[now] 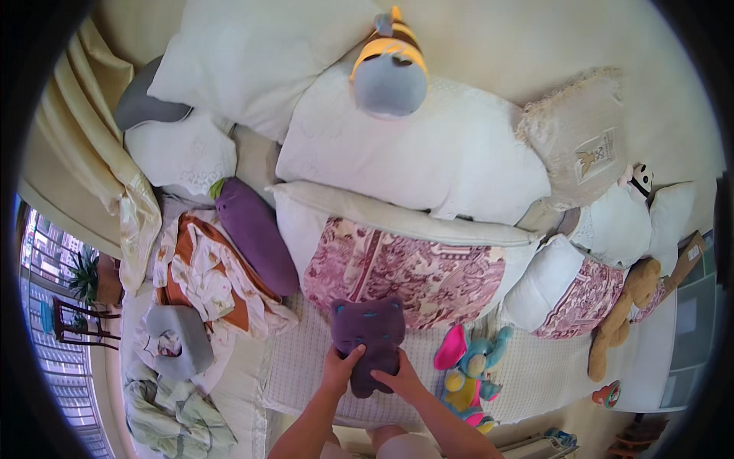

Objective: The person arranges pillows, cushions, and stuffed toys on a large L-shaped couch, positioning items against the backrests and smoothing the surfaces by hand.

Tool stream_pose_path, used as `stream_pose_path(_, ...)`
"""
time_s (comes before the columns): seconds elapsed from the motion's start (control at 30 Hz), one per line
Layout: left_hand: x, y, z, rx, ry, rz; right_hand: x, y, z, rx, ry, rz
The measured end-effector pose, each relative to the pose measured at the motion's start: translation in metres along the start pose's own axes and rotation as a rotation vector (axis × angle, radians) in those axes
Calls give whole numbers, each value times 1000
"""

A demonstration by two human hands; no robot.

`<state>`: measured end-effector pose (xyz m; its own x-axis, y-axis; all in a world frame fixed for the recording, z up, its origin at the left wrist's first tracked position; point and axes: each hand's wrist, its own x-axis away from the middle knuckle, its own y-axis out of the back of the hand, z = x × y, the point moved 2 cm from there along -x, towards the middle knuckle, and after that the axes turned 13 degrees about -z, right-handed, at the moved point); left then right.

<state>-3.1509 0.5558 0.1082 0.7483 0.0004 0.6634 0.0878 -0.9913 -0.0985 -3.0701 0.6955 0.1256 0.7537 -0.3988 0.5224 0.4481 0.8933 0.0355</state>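
Between my two hands is a dark purple plush cat (369, 327) with small turquoise ears and stitched turquoise features. My left hand (339, 367) grips its left side, thumb pressed on the front. On the other side my right hand (399, 374) holds the lower body, its thumb also on the front. The fingers behind the toy are hidden. Just beyond it lies a white cushion with a red printed panel (407, 275). A blue plush elephant (475, 373) with pink ear and yellow belly lies to the right of my right hand.
A purple eggplant plush (258, 241), floral clothing (209, 275) and a grey ring-shaped pillow (180, 342) lie at left. White pillows (401, 143) line the back, with a bee-striped plush (390, 74) on top. A brown plush (622, 321) lies at right, near a red tub (606, 395).
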Motion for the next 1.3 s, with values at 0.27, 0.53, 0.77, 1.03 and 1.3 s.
stream_pose_path(0.27,0,-76,-51,-141,-434,303,-68,72,97,32,369,-236)
stream_pose_path(0.53,14,-62,-47,-303,-428,351,-161,98,271,-78,878,-435)
stream_pose_path(0.77,36,-13,7,-358,-346,259,-242,99,397,-111,1095,-558)
stream_pose_path(1.03,38,30,47,-340,-231,161,-305,112,414,149,1094,-554)
stream_pose_path(1.3,43,48,57,-344,-123,88,-218,112,330,533,1437,-683)
